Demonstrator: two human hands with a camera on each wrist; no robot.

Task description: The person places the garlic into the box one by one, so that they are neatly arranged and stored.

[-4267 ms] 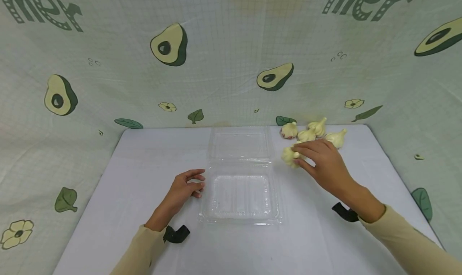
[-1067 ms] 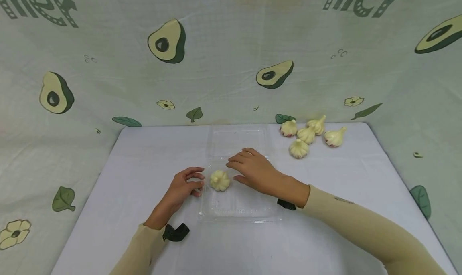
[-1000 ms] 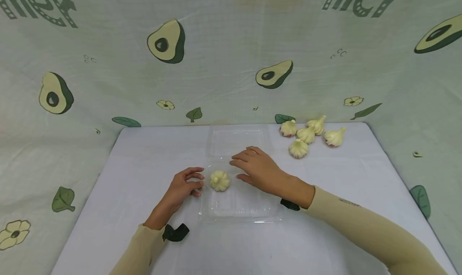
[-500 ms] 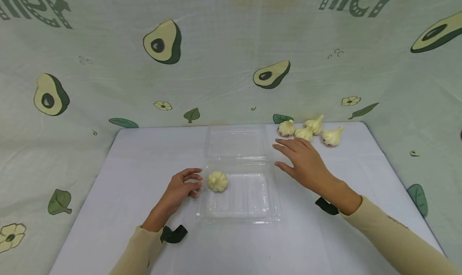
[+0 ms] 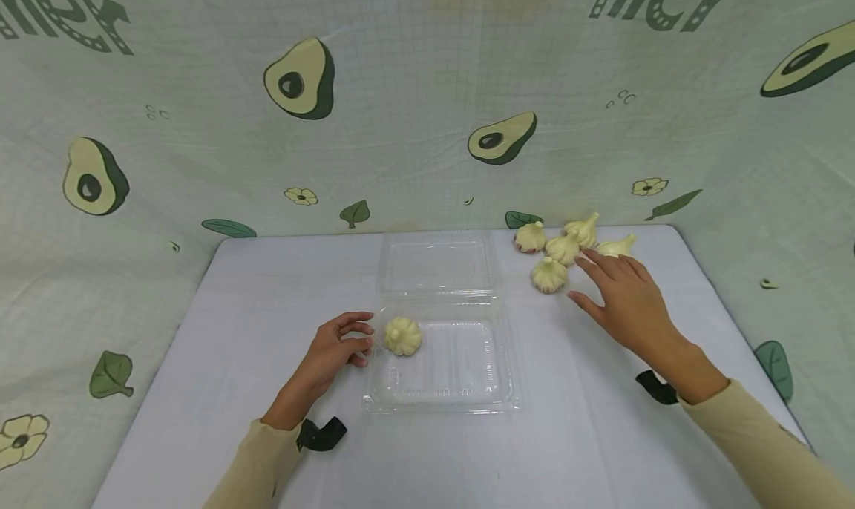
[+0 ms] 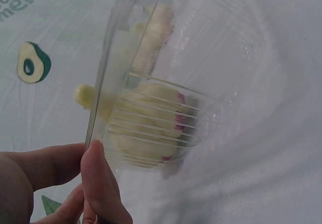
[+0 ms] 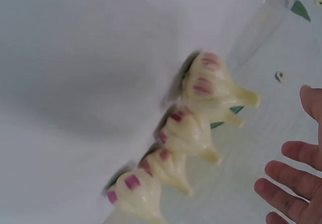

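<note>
A clear plastic clamshell container (image 5: 461,401) lies opened out on the table, its lid (image 5: 437,266) toward the back. One garlic bulb (image 5: 403,336) sits in the back left of its base. At the left rim is my left hand (image 5: 330,353); the left wrist view shows the thumb (image 6: 100,178) and forefinger pinching that rim. My right hand (image 5: 628,305) is above the table beside several garlic bulbs at the back right, fingers spread and holding nothing. Closest to its fingertips are the front bulb (image 5: 549,276) and the middle bulb (image 5: 562,250). It partly hides the rightmost bulb (image 5: 616,246).
The white-covered table (image 5: 267,294) backs onto a hanging cloth (image 5: 401,86) printed with avocados and leaves. More garlic bulbs stand near the table's back edge, one (image 5: 530,237) beside the container lid. A black strap piece (image 5: 322,434) hangs under the left wrist.
The right hand carried a garlic bulb from the right-hand group into the container's left side and let go. It then moved back right to the group. The left hand has stayed at the rim.
</note>
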